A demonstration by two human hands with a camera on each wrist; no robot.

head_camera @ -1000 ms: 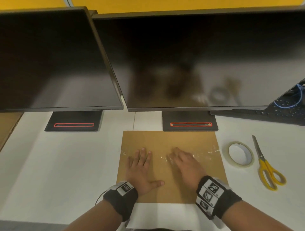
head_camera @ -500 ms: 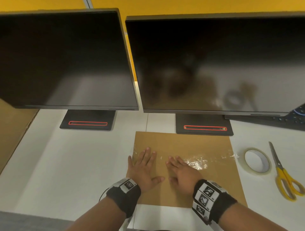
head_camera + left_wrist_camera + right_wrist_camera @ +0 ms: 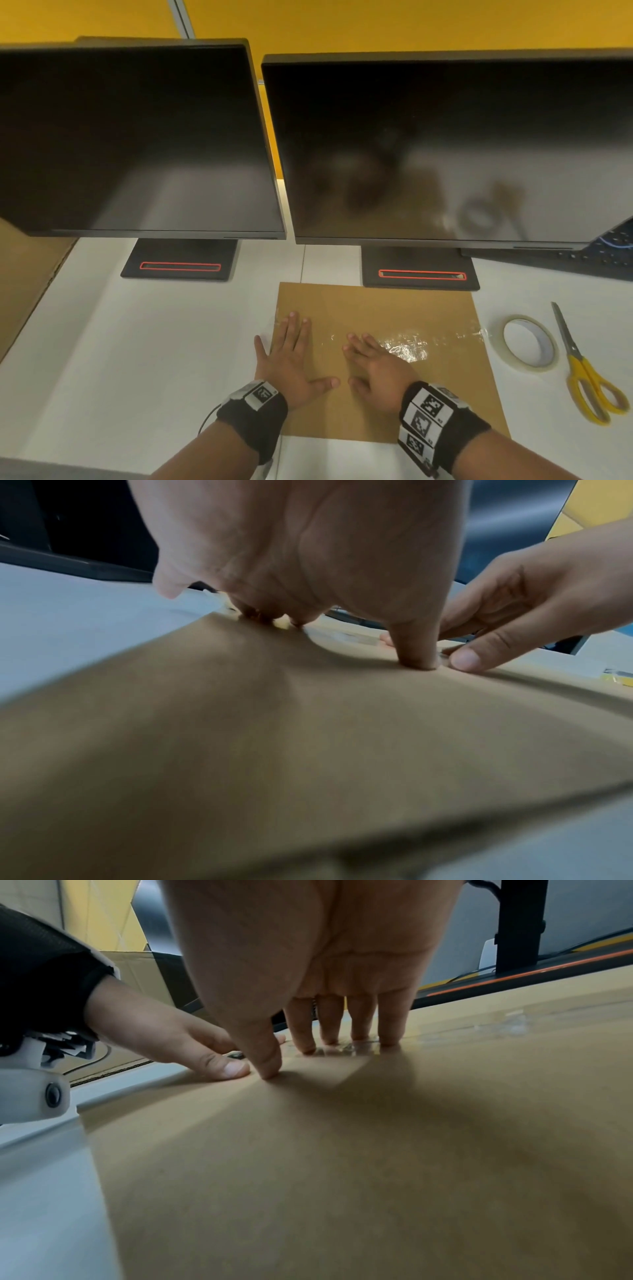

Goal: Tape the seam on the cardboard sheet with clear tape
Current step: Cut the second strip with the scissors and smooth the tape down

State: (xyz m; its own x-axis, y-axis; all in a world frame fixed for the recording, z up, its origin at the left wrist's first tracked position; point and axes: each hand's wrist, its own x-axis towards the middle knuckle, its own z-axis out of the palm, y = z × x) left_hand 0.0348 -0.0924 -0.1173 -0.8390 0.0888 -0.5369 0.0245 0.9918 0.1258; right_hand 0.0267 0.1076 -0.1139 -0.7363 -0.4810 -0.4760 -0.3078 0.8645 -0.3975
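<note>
White surface [image 3: 144, 342] in front of a yellow wall [image 3: 376, 24]; two dark monitors [image 3: 137, 137] side by side on black stands, a keyboard [image 3: 603, 255] at the far right under the right monitor, a brown box flap [image 3: 24, 284] at the left edge. Cardboard sheet [image 3: 394, 308] lies flat, its far edge touching the right monitor's base, its near edge back from the surface's front edge. Clear tape [image 3: 411, 342] runs across the sheet left to right, wrinkled and shiny on its right half, ending at the sheet's right edge. Left hand [image 3: 291, 356] flat, fingers straight, pressing the tape's left end at the sheet's left edge, little finger off on the surface, gripping nothing. Right hand [image 3: 376, 366] flat, fingers straight on the tape mid-sheet, thumb tip near the left thumb, gripping nothing. Tape roll [image 3: 529, 342] and yellow scissors [image 3: 582, 370] just right of the sheet, close together; bare surface to the left of the sheet. Versus 0.5 s ago: right hand sits nearer the left, more wrinkled tape exposed; view shifted left
</note>
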